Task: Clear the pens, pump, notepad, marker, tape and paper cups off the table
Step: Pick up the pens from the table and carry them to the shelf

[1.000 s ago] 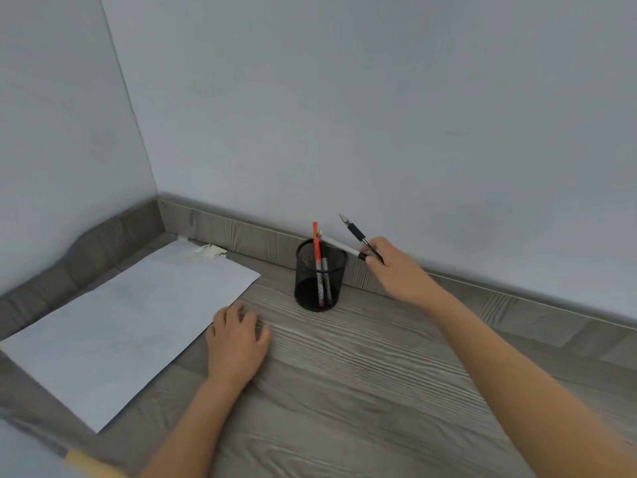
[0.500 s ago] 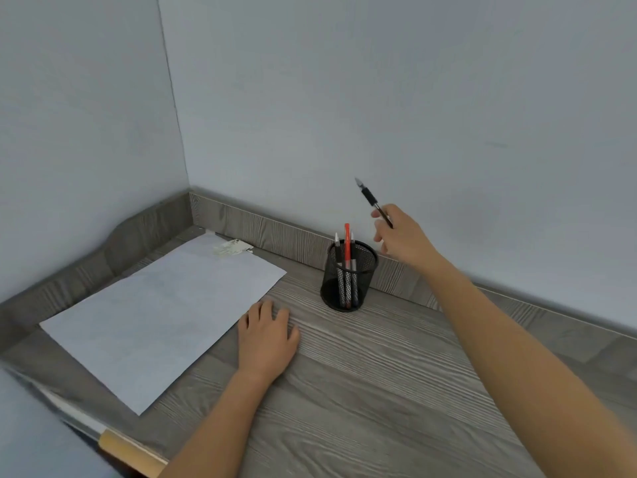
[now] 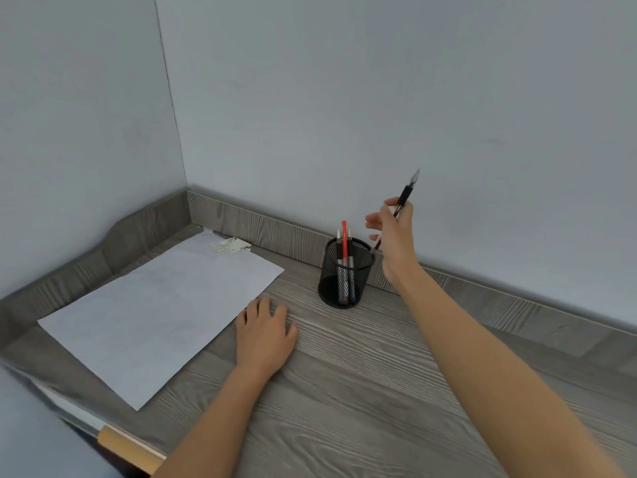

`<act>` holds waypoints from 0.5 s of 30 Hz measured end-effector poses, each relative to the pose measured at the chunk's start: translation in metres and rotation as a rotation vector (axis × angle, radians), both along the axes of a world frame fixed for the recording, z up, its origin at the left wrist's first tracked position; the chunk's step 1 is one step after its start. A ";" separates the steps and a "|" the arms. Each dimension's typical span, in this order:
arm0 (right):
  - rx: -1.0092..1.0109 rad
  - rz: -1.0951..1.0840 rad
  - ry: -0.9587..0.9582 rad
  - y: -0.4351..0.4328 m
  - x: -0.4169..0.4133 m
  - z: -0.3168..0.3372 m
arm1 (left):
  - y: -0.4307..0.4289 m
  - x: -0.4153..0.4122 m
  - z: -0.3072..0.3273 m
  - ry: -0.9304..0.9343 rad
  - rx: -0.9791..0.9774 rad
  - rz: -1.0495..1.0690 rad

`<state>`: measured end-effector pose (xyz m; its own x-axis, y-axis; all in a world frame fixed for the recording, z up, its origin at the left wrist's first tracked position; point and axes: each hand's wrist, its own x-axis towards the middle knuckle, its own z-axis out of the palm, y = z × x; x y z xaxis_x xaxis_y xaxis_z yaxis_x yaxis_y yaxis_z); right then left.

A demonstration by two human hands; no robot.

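- Pale blue-grey walls (image 3: pixel 344 98) meet in a corner behind a grey wood-grain surface (image 3: pixel 379 391), which has a raised rim along its back and left edges.
- At the lower left edge, a tan tube-like object (image 3: pixel 127 450) pokes into view. It is too blurred to identify.
- A large white sheet of paper (image 3: pixel 155 305) lies flat on the left part of the surface, angled toward the corner.
- A small torn scrap (image 3: pixel 231 244) sits at the sheet's far corner, overlapping it.
- The left hand (image 3: pixel 263 334) rests palm down on the surface just beside the sheet's right edge. Its grip is spread flat and holds nothing.
- A black mesh pen holder (image 3: pixel 362 277) stands upright near the back rim, a little beyond the left hand and to its right.
- A red pen (image 3: pixel 344 236) stands in the holder between two pale-tipped pens (image 3: pixel 338 241), all close to upright with their tops above the mesh.
- The right hand (image 3: pixel 396 243) is raised just right of the holder and above its rim. Its grip pinches a slim black pen (image 3: pixel 404 194), while the other fingers curl loosely toward the holder.
- That pen tilts, its pointed tip up and to the right against the wall. Its lower end is close to the holder's right rim, and I cannot tell whether they touch.
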<state>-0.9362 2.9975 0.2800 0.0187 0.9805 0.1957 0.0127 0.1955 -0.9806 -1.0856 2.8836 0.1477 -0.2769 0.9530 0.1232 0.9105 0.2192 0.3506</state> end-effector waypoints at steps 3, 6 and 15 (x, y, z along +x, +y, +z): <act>-0.035 0.051 -0.047 0.005 -0.006 -0.001 | 0.001 0.001 -0.002 0.003 0.015 -0.004; -0.069 0.082 -0.083 0.008 -0.005 -0.005 | 0.001 0.001 0.000 0.020 0.009 0.000; 0.053 -0.013 -0.186 -0.024 0.009 -0.019 | -0.002 -0.004 0.008 -0.304 0.149 0.023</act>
